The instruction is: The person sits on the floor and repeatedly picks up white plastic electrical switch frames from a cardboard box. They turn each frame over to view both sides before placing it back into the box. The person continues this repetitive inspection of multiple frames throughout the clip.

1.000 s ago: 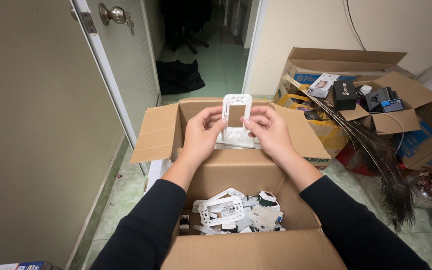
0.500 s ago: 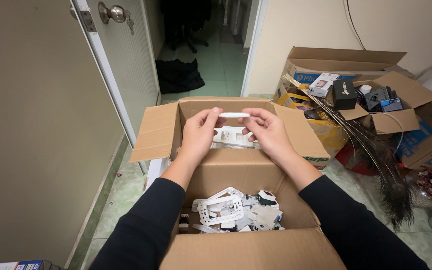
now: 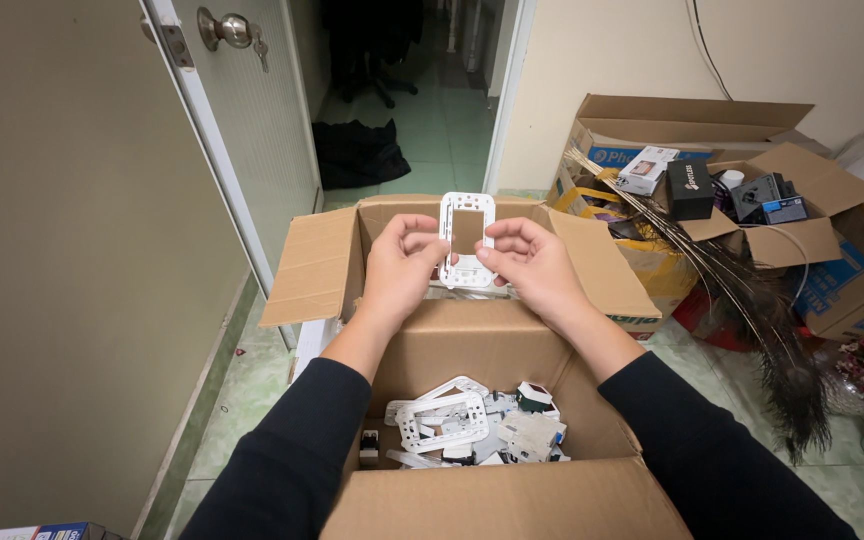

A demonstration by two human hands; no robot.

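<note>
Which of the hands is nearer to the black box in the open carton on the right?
Right. The right hand grips the white frame plate on the side toward the black box; the left hand grips its far side.

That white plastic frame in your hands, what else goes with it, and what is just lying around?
In use:
- white switch plate frame, held by left hand and right hand
- near cardboard box of white plastic switch parts
- far open box

Lying about:
- peacock feathers
- black box
- door knob
</note>
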